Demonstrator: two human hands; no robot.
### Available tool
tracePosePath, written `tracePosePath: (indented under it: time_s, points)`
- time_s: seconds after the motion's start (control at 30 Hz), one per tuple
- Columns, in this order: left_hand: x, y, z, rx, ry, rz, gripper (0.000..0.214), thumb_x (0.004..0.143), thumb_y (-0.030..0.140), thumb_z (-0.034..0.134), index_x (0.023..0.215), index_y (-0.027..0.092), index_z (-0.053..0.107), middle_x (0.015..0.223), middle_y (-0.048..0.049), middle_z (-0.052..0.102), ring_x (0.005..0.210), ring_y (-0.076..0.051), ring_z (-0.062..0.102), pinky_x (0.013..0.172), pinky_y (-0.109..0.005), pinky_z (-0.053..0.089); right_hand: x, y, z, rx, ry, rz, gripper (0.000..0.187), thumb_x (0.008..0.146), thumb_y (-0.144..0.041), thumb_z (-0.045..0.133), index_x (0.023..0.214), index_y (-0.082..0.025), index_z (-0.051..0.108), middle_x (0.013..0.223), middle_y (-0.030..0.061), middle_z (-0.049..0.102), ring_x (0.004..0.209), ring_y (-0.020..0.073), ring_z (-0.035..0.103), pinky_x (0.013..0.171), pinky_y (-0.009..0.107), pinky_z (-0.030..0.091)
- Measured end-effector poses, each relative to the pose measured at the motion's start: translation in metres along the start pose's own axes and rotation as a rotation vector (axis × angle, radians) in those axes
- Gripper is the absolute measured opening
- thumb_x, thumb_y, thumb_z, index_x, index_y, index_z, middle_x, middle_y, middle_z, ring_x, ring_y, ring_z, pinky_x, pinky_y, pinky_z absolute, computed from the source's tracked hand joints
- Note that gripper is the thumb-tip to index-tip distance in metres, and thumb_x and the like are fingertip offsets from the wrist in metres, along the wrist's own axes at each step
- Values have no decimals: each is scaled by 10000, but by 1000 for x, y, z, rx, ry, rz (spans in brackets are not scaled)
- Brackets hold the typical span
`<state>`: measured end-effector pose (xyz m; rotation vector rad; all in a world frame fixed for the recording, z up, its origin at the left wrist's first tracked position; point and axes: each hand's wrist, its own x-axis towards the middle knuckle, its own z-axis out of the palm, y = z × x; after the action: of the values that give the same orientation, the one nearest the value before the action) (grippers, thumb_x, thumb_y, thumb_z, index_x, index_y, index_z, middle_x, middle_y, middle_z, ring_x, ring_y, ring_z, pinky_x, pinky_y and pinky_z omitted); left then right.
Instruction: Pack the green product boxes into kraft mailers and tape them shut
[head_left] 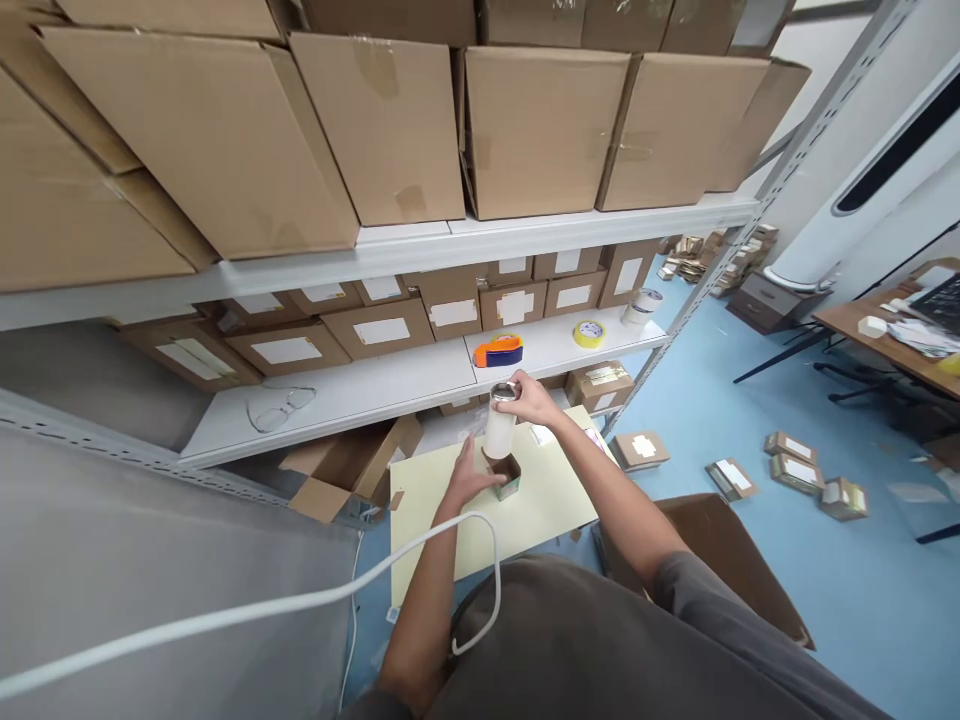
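Observation:
A white cylindrical container with a shiny metallic-looking lid is held upright by my right hand, whose fingers close round its top. Right below it stands a small open box with greenish sides and a dark inside. The container's lower end is at the box opening; how far it reaches in is hard to see. My left hand is at the left of the box with thumb and fingers spread, the fingers along its near rim. Both are over a pale yellow board.
A white shelf ahead bears an orange and blue tape dispenser, a yellow tape roll, glasses and cartons. A white cable crosses in front of me. Large cartons fill the upper shelf. An open carton stands at right.

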<state>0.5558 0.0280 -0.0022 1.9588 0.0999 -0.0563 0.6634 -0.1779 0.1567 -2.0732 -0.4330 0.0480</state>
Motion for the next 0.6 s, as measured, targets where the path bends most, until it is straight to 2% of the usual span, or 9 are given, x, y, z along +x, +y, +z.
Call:
tracePosePath:
  time_s: [0.07,0.1,0.17,0.27,0.33,0.4,0.5,0.53,0.6]
  points:
    - [2,38,-20,-122,39,31,1188,652,482,979,1665,311,383,1694,-180,450,1540,-419,460,1214,-547,421,2,-7,-1,-52,-13,-4,400,726,-485,775,969,-260,550,798,-64,628,733,183,602,641,266,424]
    - [3,59,-26,-155,69,89,1112,698,499,951,1651,313,409,1647,-167,508,1499,-389,513,1192,-516,449,3,-11,-1,-83,-10,3,407,726,-488,789,963,-261,549,791,-59,633,730,187,602,643,268,416]
    - [9,100,-31,-153,124,187,1062,641,479,988,1570,285,513,1518,-147,619,1377,-352,611,1139,-482,503,5,-16,1,-125,19,24,423,726,-490,819,967,-259,559,787,-39,646,750,206,617,657,277,415]
    - [19,145,-29,-98,231,177,969,552,436,1027,1412,241,624,1284,-119,734,1143,-300,705,1009,-451,579,6,-19,2,-66,63,48,461,747,-520,837,1028,-246,595,832,-7,678,827,235,656,714,299,469]
    - [24,161,-29,-99,268,171,855,556,418,1016,1315,230,671,1172,-93,763,1047,-271,721,951,-424,599,4,-16,-1,111,26,36,514,783,-544,824,1140,-237,619,918,12,714,902,240,686,784,323,528]
    - [28,169,-35,-167,267,184,762,595,429,987,1265,219,691,1133,-87,775,1018,-259,730,919,-400,609,-1,-9,-4,363,-102,11,629,798,-531,834,1307,-241,605,1038,34,745,997,237,711,876,354,570]
    - [31,174,-46,-344,203,220,748,667,500,934,1297,188,677,1201,-116,777,1096,-279,738,937,-388,612,-16,1,-3,652,-358,-1,956,714,-445,933,1540,-277,483,1166,53,759,1092,251,727,949,402,598]
    - [32,176,-49,-394,177,228,764,694,533,913,1324,179,666,1237,-128,771,1135,-290,733,955,-389,610,-21,3,-1,702,-402,7,1060,680,-420,961,1591,-288,434,1177,55,762,1094,260,733,949,416,606]
    - [35,181,-52,-439,141,239,784,755,585,866,1388,182,639,1319,-141,747,1211,-297,712,995,-390,600,-31,4,6,751,-370,39,1205,645,-402,990,1658,-298,345,1167,57,766,1070,275,744,931,442,623]
